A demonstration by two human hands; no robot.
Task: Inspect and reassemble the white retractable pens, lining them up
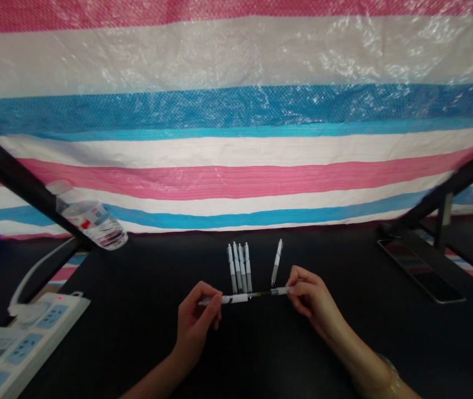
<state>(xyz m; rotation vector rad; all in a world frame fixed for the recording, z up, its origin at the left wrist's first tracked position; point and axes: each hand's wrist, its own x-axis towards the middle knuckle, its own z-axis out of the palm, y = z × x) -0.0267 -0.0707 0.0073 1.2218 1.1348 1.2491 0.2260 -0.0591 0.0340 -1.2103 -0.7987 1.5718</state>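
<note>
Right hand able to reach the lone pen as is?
Likely yes: the lone pen lies close to the right hand, nothing over it, though that hand holds a pen piece.

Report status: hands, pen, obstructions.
Left hand holding pen barrel; right hand holding second pen section. Thin refill showing between. Loose pens close by, just beyond.

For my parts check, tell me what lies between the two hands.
The head view shows a pen's barrel in the left hand, a thin refill, then a short piece in the right hand.
</note>
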